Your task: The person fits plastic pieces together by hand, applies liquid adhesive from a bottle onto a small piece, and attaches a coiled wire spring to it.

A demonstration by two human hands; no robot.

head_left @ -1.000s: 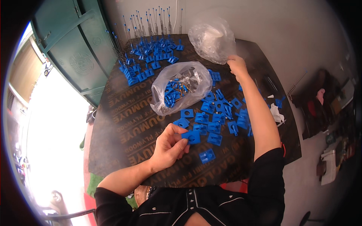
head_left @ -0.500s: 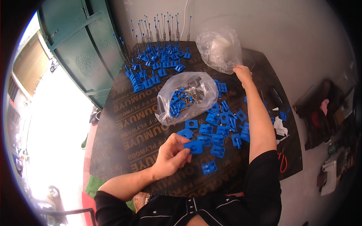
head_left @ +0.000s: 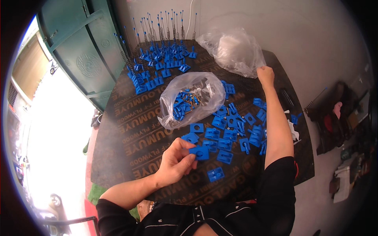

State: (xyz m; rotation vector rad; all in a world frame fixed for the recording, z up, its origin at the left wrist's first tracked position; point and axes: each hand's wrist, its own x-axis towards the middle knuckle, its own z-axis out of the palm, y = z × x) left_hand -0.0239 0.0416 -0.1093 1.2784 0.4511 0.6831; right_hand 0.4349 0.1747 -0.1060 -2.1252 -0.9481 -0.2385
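Between the thumb and fingers of my left hand is a square blue plastic plate with a round hole, held above the near part of the table. My right hand is stretched out to the far right, closed on the lower right edge of a clear plastic bag. Its fingertips are partly hidden, and the bag's contents look whitish and blurred. Nearest my left hand, several loose blue plastic parts are spread out. Another clear bag, open at the top, holds small blue pieces and screws.
Blue bases with upright springs and rods crowd the far left of the dark plywood table. A black tool-like object and white scraps lie by the right edge. A green metal door stands at left, a wall behind.
My right hand has moved a little to the right, and the edge of the far bag has gone with it. My left hand keeps the blue plate; the view has shifted slightly.
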